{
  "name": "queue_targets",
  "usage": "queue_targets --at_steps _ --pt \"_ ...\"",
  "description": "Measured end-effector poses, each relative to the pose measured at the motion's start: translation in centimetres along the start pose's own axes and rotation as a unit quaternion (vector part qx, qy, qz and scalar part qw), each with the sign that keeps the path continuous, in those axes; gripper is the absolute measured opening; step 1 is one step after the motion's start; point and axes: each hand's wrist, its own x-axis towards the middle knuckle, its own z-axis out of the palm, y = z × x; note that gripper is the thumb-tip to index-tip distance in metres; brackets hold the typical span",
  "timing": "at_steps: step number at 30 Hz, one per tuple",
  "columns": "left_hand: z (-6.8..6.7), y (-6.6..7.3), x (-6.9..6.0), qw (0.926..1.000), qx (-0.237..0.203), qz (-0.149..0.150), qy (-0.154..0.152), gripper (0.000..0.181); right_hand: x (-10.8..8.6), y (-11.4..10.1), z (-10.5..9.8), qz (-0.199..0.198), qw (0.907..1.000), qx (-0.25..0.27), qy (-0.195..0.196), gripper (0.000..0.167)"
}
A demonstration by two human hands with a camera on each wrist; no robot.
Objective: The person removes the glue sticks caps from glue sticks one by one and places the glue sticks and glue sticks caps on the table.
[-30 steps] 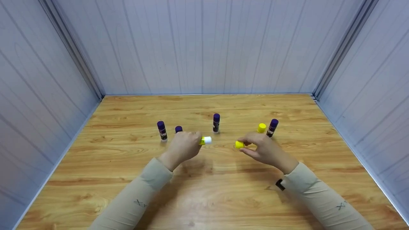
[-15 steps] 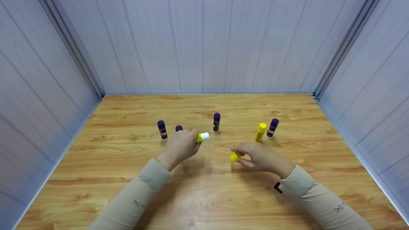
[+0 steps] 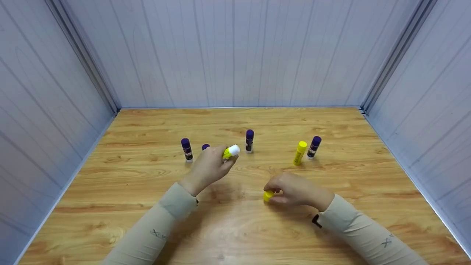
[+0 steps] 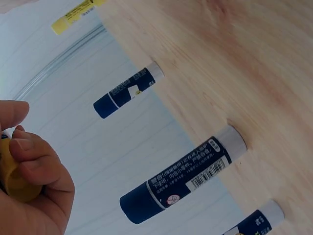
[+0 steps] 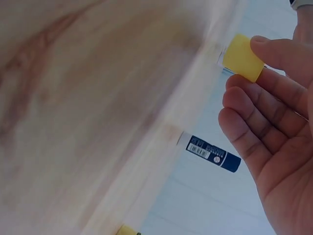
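The yellow glue stick (image 3: 227,154) sits just below the centre of the head view, held by the left hand (image 3: 207,168) with fingers curled round its barrel and its white end tipped toward the upper right. It should prove light and stiff, its smooth plastic a little slippery; the barrel's middle is the sound place to grip, as the white end may be soft or sticky if it is bare glue, which I cannot tell. Right of centre and lower down, the right hand (image 3: 297,190) pinches a small yellow cap (image 3: 268,196) between thumb and fingertips. That looks hard and very light, best taken by its sides; whether it touches the wooden table (image 3: 235,228) is unclear.

Beyond the hands, an upright yellow tube (image 3: 300,154) stands right of centre, with a dark purple stick (image 3: 314,148) just beside it. Another purple stick (image 3: 249,141) stands near the middle of the frame. Left of centre are a third purple stick (image 3: 187,151), upright, and a fourth purple stick (image 3: 205,146), mostly hidden behind the left hand. Pale panelled walls (image 3: 235,55) fill the top.
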Motion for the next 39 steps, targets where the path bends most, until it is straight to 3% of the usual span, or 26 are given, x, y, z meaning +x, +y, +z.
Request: queue_targets --at_steps 8,19,26,33,39 --pt "-0.15 0.34 -0.02 0.9928 -0.114 -0.035 -0.011 0.029 0.29 -0.21 0.56 -0.014 0.9998 0.006 -0.015 0.008" --pt "-0.14 0.34 -0.52 0.9776 -0.204 -0.012 -0.052 0.022 0.52 -0.73 0.72 0.019 0.9980 0.021 -0.056 0.013" --pt "0.12 0.36 -0.61 0.9740 -0.217 -0.011 -0.063 0.017 0.59 -0.75 0.71 0.025 0.9973 0.027 -0.064 0.014" --pt "0.30 0.30 -0.85 0.9716 -0.222 -0.013 -0.081 0.030 0.72 -0.63 0.80 0.022 0.9972 0.029 -0.065 0.013" --pt "0.31 0.16 -0.87 0.9725 -0.214 0.007 -0.091 0.027 0.75 -0.58 0.84 0.016 0.9978 0.024 -0.060 0.013"
